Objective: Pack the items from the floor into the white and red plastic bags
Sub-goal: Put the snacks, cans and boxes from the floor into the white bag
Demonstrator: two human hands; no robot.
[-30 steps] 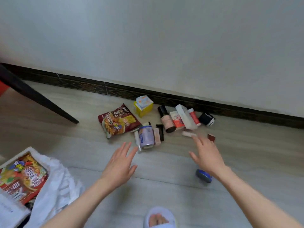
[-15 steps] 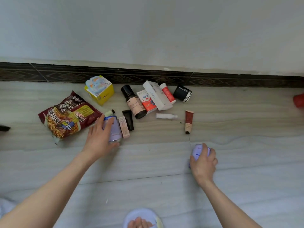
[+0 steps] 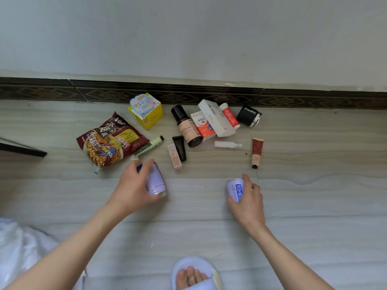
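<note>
The noodle packet (image 3: 111, 141) lies on the floor (image 3: 314, 195) as before; the left hand (image 3: 134, 189) has now drawn its lavender can (image 3: 156, 182) clear of the pile, grip curled round it, while the right hand (image 3: 248, 198) holds a second can (image 3: 235, 189) upright

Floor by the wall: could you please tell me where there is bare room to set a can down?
Bare floor lies between the hands and toward the slipper, and right of the red tube. It is crowded from the noodle packet to the black jar.
</note>
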